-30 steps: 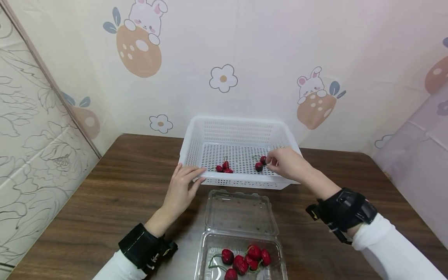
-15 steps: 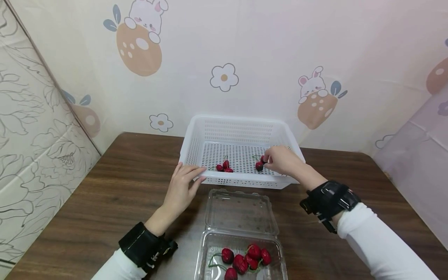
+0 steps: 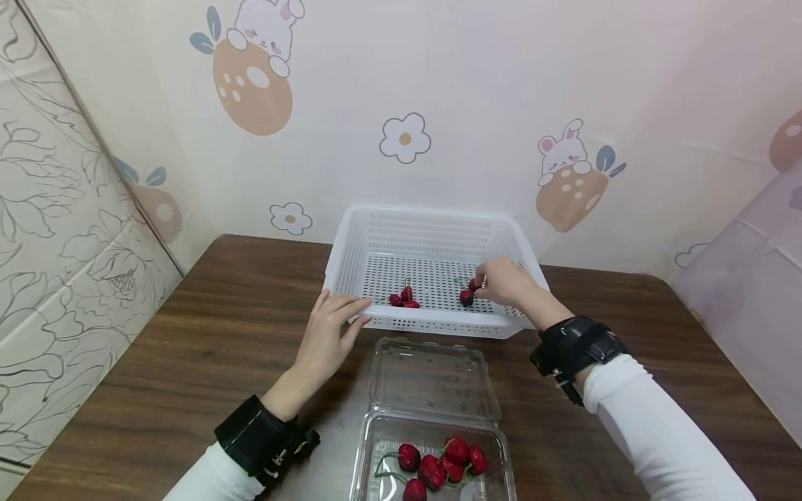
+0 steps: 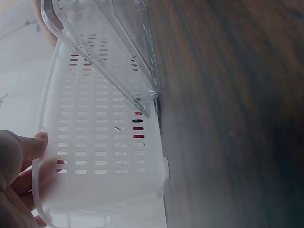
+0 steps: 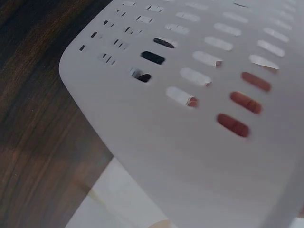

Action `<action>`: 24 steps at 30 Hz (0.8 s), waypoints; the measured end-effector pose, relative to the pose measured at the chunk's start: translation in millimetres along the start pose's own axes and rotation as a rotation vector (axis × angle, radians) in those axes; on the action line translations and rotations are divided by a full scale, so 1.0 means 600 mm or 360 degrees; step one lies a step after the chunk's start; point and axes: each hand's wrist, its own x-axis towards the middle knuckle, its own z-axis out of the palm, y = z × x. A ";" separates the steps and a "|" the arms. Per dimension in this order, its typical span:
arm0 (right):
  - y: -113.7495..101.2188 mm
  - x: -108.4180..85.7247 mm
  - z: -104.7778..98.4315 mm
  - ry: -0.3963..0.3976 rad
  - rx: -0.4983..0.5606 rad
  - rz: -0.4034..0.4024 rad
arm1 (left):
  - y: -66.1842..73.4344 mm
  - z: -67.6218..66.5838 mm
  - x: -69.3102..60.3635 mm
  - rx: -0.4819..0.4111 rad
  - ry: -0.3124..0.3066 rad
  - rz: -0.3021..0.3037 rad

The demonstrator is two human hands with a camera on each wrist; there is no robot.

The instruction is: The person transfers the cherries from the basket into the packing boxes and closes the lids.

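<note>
A white perforated plastic basket stands at the back of the table. My left hand grips its near left rim, the thumb outside and the fingers over the edge, as the left wrist view also shows. Inside the basket is my right hand, its fingers curled at a small group of dark red cherries on the right. Thumb and forefinger pinch at a cherry, which they partly hide. More cherries lie inside near the front left. In the right wrist view the basket wall hides the hand.
In front of the basket lies a clear plastic clamshell box, its lid folded back towards the basket. Several cherries with green stems are in it. Behind the brown wooden table is a patterned wall covering.
My right hand has shifted slightly left, in against the right group of cherries; the cherry seen at its fingertips is now hidden. The left hand stays on the rim.
</note>
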 end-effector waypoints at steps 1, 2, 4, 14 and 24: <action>0.001 0.002 0.002 -0.0002 0.0012 -0.0002 | 0.000 0.000 0.000 0.0004 0.0000 -0.0001; 0.002 0.003 0.003 -0.0002 0.0021 -0.0007 | 0.000 0.000 0.000 0.0007 -0.0001 -0.0002; 0.004 0.007 0.007 -0.0008 0.0042 -0.0010 | 0.001 0.000 -0.001 0.0008 0.0000 -0.0002; 0.008 0.026 0.022 -0.0110 0.0070 -0.0002 | -0.001 0.002 -0.002 0.0012 0.0025 0.0034; 0.006 0.040 0.035 -0.0203 0.0048 -0.0009 | -0.002 0.004 -0.003 0.0005 0.0041 0.0044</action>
